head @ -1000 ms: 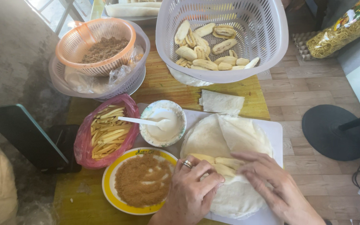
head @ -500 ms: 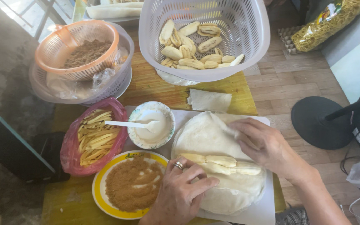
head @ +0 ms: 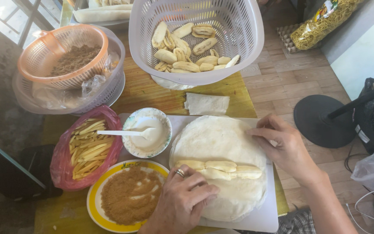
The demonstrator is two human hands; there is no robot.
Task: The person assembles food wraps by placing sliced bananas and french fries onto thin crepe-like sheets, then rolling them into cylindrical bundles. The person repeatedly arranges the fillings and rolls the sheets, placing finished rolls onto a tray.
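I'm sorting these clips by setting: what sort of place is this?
Probably a home or small food-prep spot: a wooden table with a round wrapper, a basket of banana pieces, and a wooden floor.

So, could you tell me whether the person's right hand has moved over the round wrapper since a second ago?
Yes. The right hand has shifted from the near edge of the wrapper, beside the banana pieces, up to its far right edge.
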